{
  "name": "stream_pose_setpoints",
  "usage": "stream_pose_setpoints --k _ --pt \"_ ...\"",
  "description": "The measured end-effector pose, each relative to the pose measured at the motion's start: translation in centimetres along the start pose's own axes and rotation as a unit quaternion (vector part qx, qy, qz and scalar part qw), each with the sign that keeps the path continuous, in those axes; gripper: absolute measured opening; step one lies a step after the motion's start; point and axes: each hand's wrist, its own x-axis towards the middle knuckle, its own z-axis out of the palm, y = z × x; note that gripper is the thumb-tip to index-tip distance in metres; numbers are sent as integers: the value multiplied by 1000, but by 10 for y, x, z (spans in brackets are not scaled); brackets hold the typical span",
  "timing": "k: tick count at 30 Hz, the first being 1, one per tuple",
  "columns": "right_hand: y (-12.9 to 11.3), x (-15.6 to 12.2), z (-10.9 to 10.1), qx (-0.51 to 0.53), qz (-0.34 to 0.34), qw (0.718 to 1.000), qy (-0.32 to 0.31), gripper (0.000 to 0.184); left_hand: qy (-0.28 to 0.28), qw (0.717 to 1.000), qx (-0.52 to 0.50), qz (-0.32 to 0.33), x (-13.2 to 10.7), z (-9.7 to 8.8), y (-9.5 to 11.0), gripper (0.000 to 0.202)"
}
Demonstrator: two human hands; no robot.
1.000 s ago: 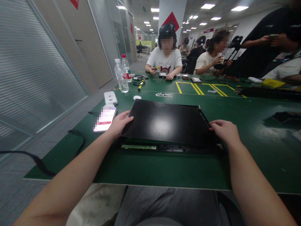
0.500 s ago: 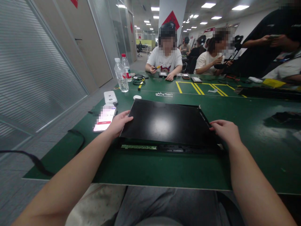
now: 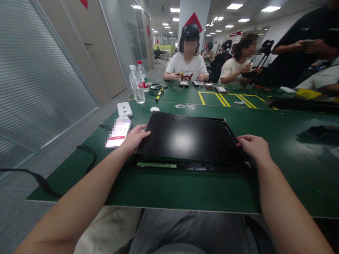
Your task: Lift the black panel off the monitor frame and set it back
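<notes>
A flat black screen panel lies over a shallow black frame, with its left side lifted off it. Along the near side of the frame shows a strip of green circuit board. My left hand is closed on the panel's left edge, thumb on top and fingers mostly hidden beneath. At the right edge, the thumb and fingers of my right hand pinch the frame's side. Whether they touch the panel too is hard to see.
Left of the panel lie a lit phone and a white power bank. Two plastic bottles stand behind them, near a coiled black cable. Across the green table sits a person with small devices.
My hands and the panel are almost still. Across the table, the person has lowered the yellow-handled tool and moved the other hand outward.
</notes>
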Motion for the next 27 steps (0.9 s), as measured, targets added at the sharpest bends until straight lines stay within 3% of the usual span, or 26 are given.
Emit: stream_pose_setpoints --k 11,19,24,27 --pt "-1 0 -1 -6 -8 1000 4 27 -27 999 -16 7 2 -3 -3 48" --pt "3 1 1 -5 -10 1000 7 25 -11 1000 -9 13 -3 -1 1 52" --pt "5 3 3 11 -28 999 23 22 -4 998 41 45 0 -6 -2 49" --pt "7 4 5 21 -29 999 25 23 6 986 136 100 9 -16 -8 52"
